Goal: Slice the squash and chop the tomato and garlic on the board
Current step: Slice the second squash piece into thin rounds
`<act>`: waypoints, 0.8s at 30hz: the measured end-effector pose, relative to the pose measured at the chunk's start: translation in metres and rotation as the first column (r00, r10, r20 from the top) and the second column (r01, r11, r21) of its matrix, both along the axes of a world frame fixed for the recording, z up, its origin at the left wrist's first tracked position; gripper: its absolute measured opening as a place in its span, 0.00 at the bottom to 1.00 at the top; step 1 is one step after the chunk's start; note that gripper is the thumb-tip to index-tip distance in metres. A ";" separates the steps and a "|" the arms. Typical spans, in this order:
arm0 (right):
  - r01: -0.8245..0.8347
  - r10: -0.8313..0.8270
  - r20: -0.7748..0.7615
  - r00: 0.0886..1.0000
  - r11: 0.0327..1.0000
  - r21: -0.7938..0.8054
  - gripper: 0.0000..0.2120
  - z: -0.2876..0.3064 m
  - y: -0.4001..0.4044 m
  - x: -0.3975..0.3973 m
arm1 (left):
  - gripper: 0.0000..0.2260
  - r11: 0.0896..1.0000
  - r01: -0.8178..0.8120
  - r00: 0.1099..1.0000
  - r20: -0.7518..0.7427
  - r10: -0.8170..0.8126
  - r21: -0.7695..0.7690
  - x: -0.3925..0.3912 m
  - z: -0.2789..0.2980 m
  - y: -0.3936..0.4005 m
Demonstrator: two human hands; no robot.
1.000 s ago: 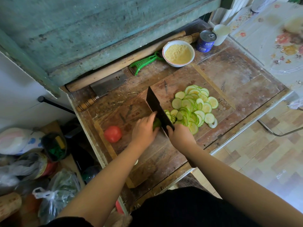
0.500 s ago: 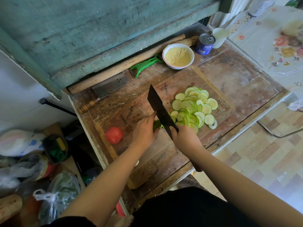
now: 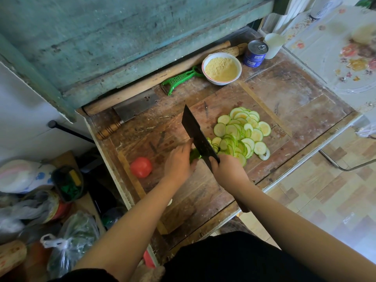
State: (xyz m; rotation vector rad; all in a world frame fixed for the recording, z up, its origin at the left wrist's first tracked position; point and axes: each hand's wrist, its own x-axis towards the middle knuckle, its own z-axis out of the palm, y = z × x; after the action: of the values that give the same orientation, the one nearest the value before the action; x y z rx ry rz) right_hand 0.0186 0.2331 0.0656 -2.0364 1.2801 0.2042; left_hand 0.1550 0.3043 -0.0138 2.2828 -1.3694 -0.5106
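Dark flat knife on scarred wooden board.
Your right hand grips it; left hand holds the squash; white bowl of yellow powder at one o'clock.

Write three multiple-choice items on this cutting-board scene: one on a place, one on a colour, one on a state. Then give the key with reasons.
1. Where does the whole red tomato lie?
A. on the wooden board's left edge
B. inside the white bowl
C. on the pile of slices

2. What colour is the plastic peeler beside the white bowl of yellow meal?
A. blue
B. green
C. red

3. What is the right hand doing?
A. resting flat on the board
B. holding the tomato
C. gripping the dark cleaver

Key: 1 A, the tomato sits at the board's left rim, left of the left hand; 2 B, the peeler is bright green; 3 C, its fingers wrap the cleaver's handle by the pale green squash slices.
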 end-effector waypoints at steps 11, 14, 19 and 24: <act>0.029 -0.029 -0.003 1.000 0.999 0.033 0.15 -0.012 -0.004 0.013 | 0.29 1.000 -0.014 1.000 -0.019 0.014 -0.019 0.000 0.002 0.001; 0.031 -0.032 0.050 0.998 0.999 0.013 0.17 -0.006 0.000 0.003 | 0.29 1.000 -0.021 1.000 -0.009 0.021 -0.018 0.000 0.002 -0.001; 0.019 -0.019 0.051 0.999 1.000 0.008 0.14 0.002 0.000 -0.004 | 0.29 0.999 -0.030 0.999 -0.013 0.029 -0.030 -0.003 0.002 0.000; 0.009 -0.009 0.042 0.999 1.000 0.005 0.14 0.002 0.001 -0.003 | 0.29 0.999 -0.028 1.000 -0.007 0.028 -0.024 -0.002 0.001 0.000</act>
State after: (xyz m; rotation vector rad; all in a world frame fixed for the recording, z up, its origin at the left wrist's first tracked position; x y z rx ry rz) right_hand 0.0157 0.2338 0.0673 -2.0203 1.2617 0.1596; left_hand 0.1527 0.3042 -0.0124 2.2758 -1.3310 -0.4898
